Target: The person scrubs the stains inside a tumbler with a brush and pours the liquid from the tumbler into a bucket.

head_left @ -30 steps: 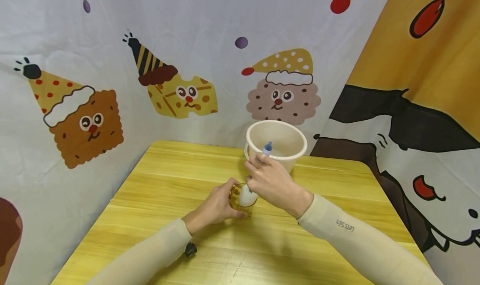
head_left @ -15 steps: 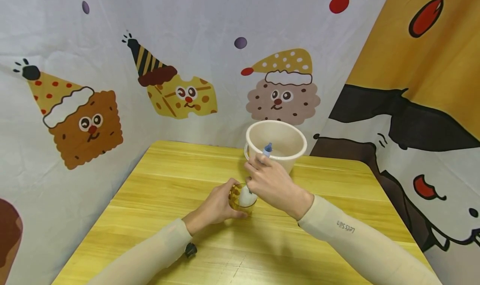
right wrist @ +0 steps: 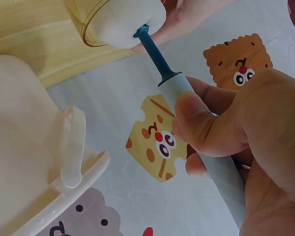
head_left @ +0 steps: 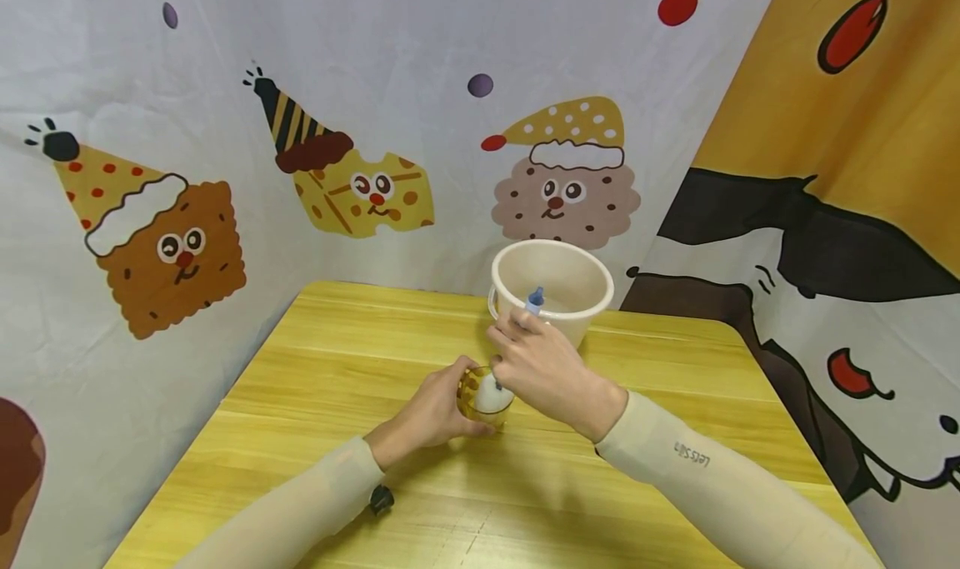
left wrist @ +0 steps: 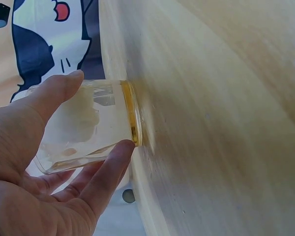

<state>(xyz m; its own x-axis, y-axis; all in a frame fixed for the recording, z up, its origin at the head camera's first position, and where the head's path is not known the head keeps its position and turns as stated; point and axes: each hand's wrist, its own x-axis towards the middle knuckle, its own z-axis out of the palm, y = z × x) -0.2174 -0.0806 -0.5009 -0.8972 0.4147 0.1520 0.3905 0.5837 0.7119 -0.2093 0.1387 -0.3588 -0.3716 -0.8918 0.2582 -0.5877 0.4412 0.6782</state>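
My left hand [head_left: 431, 406] grips a see-through amber-tinted glass [left wrist: 113, 123] from the side, thumb and fingers spread round its wall. Low over the table, the glass overlaps the wood in the head view. Inside its mouth sits the white sponge head [head_left: 491, 396] of a cup brush [right wrist: 157, 56]. The brush has a dark blue neck and a pale grey-blue handle [right wrist: 219, 174]. My right hand [head_left: 551, 369] holds that handle, with the thumb pressed along it in the right wrist view. The handle's blue end [head_left: 536, 296] sticks up past the fingers.
A cream bucket [head_left: 562, 269] with a side handle [right wrist: 73, 147] stands just behind my right hand, near the table's far edge. A small dark object [head_left: 381, 499] lies beside my left sleeve. Printed cloth [head_left: 450, 44] hangs around the yellow wooden table [head_left: 360, 336].
The brush has shifted slightly: its blue end is a little lower, and the sponge head has moved slightly down and left in the glass. The left hand and the glass have hardly moved.
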